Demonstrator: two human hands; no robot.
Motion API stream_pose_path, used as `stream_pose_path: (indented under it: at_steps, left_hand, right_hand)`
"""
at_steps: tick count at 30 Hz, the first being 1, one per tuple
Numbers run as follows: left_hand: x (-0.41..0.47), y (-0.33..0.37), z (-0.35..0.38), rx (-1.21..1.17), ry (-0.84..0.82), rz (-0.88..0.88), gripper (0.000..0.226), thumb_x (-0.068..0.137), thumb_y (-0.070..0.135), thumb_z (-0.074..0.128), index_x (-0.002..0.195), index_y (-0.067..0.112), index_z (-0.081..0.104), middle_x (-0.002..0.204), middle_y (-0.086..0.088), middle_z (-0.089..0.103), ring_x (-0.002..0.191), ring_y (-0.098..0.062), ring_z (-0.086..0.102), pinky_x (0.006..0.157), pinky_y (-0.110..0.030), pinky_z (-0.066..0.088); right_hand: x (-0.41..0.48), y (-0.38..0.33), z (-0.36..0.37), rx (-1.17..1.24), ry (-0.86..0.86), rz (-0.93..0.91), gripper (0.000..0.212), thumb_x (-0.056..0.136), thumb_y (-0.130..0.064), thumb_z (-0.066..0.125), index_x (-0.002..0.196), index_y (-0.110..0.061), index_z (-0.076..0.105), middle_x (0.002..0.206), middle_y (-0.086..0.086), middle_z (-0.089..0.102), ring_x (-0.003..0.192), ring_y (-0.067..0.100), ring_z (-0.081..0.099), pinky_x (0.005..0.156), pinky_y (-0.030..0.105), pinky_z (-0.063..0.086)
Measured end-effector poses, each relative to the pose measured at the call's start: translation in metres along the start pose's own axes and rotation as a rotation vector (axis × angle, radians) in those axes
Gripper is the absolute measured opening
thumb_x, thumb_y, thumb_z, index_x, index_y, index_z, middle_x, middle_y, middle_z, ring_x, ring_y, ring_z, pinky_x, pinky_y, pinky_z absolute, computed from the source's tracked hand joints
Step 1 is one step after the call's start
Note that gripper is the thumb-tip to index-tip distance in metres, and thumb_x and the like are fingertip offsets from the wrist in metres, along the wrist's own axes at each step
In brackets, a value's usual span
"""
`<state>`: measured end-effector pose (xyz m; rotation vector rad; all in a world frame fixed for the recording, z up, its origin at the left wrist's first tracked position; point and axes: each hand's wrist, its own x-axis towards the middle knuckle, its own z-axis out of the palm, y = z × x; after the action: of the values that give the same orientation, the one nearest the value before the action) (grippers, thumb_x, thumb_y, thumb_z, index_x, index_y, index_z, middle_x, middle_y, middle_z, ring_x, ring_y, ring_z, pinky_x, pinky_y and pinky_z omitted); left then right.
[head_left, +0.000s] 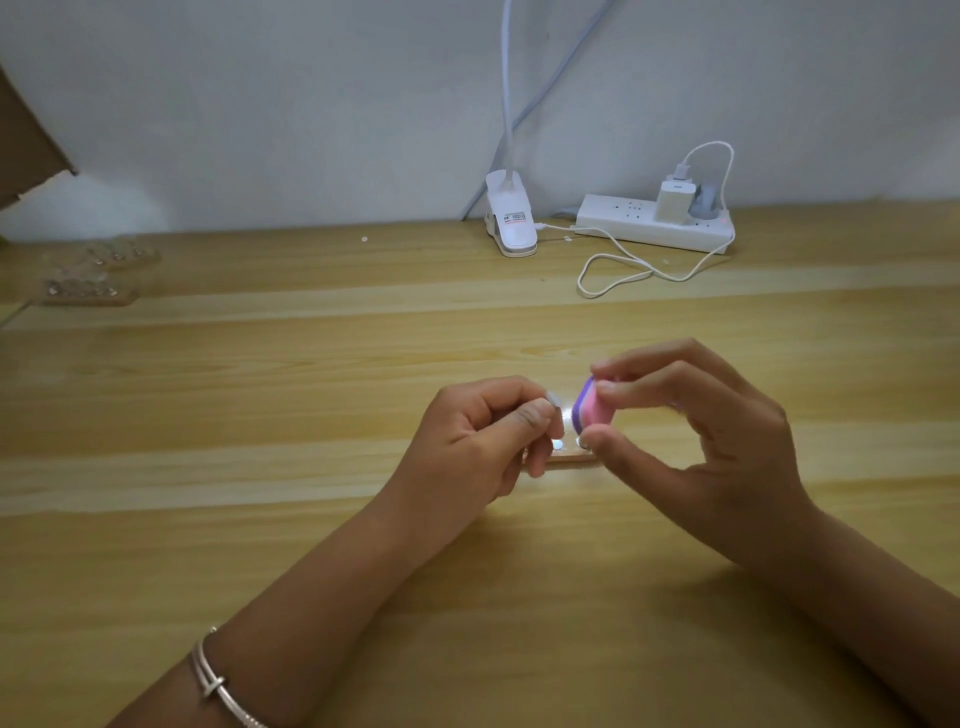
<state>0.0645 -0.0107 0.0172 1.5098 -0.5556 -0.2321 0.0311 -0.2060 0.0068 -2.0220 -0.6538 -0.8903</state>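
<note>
My right hand (701, 415) clamps the buffer block (589, 410) by its ends; it looks light and spongy. My left hand (483, 436) pinches a tiny glossy tip (554, 402), probably slippery.

We cannot resolve the small piece (555, 401) just beside the pink block (589, 411): glare. Strip (569, 458) below the block mostly hidden.

clip lamp (510, 222) | power strip (618, 217) | charger (674, 202) | cardboard (23, 140) | wooden table (234, 395)
</note>
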Motion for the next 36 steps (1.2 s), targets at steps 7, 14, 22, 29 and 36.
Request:
stream_pose_path:
  at_steps: [7, 14, 22, 29, 36]
  left_hand:
    - [-0.002, 0.000, 0.001, -0.004, -0.060, 0.018, 0.026, 0.095, 0.013, 0.049, 0.076, 0.008, 0.066, 0.055, -0.003, 0.054, 0.039, -0.007, 0.038, 0.041, -0.014, 0.029]
    - [-0.003, 0.003, 0.001, -0.027, -0.117, 0.010, 0.030, 0.096, 0.013, 0.046, 0.074, 0.017, 0.066, 0.054, -0.005, 0.053, 0.039, -0.008, 0.037, 0.040, -0.015, 0.029]
    - [-0.003, 0.004, 0.001, -0.051, -0.118, -0.022, 0.030, 0.094, 0.013, 0.046, 0.069, 0.010, 0.063, 0.050, -0.006, 0.051, 0.036, -0.007, 0.036, 0.039, -0.013, 0.028]
    - [-0.004, 0.004, 0.000, -0.055, -0.114, -0.028, 0.031, 0.094, 0.013, 0.047, 0.067, 0.006, 0.060, 0.049, -0.008, 0.050, 0.034, -0.009, 0.036, 0.038, -0.013, 0.027]
    - [-0.003, 0.005, -0.002, -0.051, -0.104, -0.025, 0.031, 0.092, 0.015, 0.048, 0.064, 0.013, 0.061, 0.048, -0.009, 0.049, 0.033, -0.010, 0.034, 0.037, -0.013, 0.027]
  right_hand:
    - [0.000, -0.005, 0.000, -0.014, -0.041, -0.055, 0.026, 0.084, -0.020, 0.077, 0.088, 0.005, 0.071, 0.104, 0.012, 0.068, 0.101, 0.017, 0.069, 0.083, 0.036, 0.057]
    - [0.000, -0.004, 0.002, -0.018, -0.050, -0.117, 0.023, 0.084, -0.016, 0.077, 0.088, 0.006, 0.071, 0.106, 0.014, 0.067, 0.101, 0.022, 0.069, 0.083, 0.033, 0.057]
    - [-0.001, -0.001, 0.002, -0.042, -0.056, -0.144, 0.019, 0.085, -0.013, 0.077, 0.087, 0.005, 0.071, 0.108, 0.013, 0.066, 0.101, 0.022, 0.068, 0.083, 0.034, 0.057]
    - [-0.004, -0.004, 0.005, -0.042, -0.074, -0.191, 0.016, 0.086, -0.013, 0.078, 0.088, 0.002, 0.074, 0.106, 0.017, 0.067, 0.099, 0.020, 0.069, 0.083, 0.033, 0.057]
    - [-0.003, -0.003, 0.004, -0.046, -0.061, -0.168, 0.018, 0.086, -0.014, 0.078, 0.085, 0.003, 0.073, 0.106, 0.015, 0.066, 0.098, 0.020, 0.069, 0.081, 0.033, 0.057]
